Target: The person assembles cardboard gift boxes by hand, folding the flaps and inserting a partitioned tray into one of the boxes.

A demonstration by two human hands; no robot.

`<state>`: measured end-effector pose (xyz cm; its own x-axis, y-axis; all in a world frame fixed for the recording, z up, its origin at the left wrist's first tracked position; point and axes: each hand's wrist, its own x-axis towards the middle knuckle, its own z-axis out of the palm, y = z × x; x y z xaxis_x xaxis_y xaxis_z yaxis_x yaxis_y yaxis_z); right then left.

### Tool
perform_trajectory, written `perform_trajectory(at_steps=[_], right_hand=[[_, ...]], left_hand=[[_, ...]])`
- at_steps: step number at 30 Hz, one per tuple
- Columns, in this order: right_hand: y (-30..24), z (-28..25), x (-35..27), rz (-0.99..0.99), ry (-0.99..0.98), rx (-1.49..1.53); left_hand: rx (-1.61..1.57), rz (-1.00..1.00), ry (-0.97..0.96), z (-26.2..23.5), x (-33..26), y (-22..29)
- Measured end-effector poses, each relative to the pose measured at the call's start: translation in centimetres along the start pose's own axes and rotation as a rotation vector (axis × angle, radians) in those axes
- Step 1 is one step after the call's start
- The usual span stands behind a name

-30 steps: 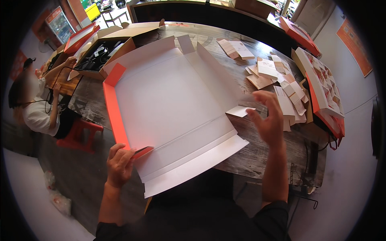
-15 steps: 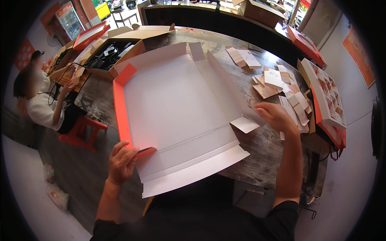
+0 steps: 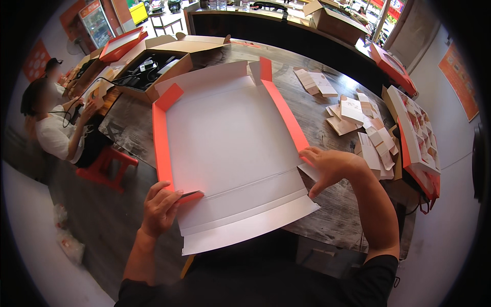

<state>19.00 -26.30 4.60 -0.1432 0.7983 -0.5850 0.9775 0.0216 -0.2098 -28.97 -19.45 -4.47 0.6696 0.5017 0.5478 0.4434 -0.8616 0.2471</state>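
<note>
A large flat cardboard box blank (image 3: 225, 138), white inside with orange side walls, lies on the table in front of me. Its left wall (image 3: 161, 138) stands up, and my left hand (image 3: 159, 207) pinches the near end of that wall by its folded corner tab (image 3: 190, 197). On the other side, the right wall (image 3: 283, 110) is also raised. My right hand (image 3: 332, 169) grips the near end of this wall, fingers over the orange edge and thumb below. The wide front flap (image 3: 245, 227) lies flat, sticking out past the table's near edge.
Small white and tan folded cartons (image 3: 353, 111) lie scattered on the table (image 3: 327, 215) to the right. Beyond them stands an orange box with a compartmented tray (image 3: 417, 125). An open cardboard box with black items (image 3: 153, 74) sits far left, where a seated person (image 3: 56, 128) handles a piece.
My right hand has moved left onto the blank's right wall. That wall has folded up, showing its orange outer face. My left hand keeps its hold.
</note>
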Motion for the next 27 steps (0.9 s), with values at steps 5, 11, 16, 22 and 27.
perform_trajectory(at_steps=[5, 11, 16, 22, 27], right_hand=[[1.5, 1.5, 0.2, -0.15, 0.07, 0.006], [4.9, 2.8, 0.3, -0.234, 0.25, 0.367], [7.1, 4.2, 0.6, -0.321, 0.229, 0.922], [8.6, 7.2, 3.1, -0.366, 0.39, 1.163], [8.2, 8.6, 3.8, -0.31, 0.589, 1.007]], left_hand=[[-0.007, 0.013, -0.004, -0.2, 0.4, 0.0], [-0.006, 0.008, 0.002, 0.0, 0.2, 0.0], [-0.01, 0.005, 0.001, -0.1, 0.2, -0.1], [-0.013, 0.007, -0.007, 0.0, 0.4, -0.1], [-0.007, 0.013, -0.009, -0.2, 0.4, 0.0]])
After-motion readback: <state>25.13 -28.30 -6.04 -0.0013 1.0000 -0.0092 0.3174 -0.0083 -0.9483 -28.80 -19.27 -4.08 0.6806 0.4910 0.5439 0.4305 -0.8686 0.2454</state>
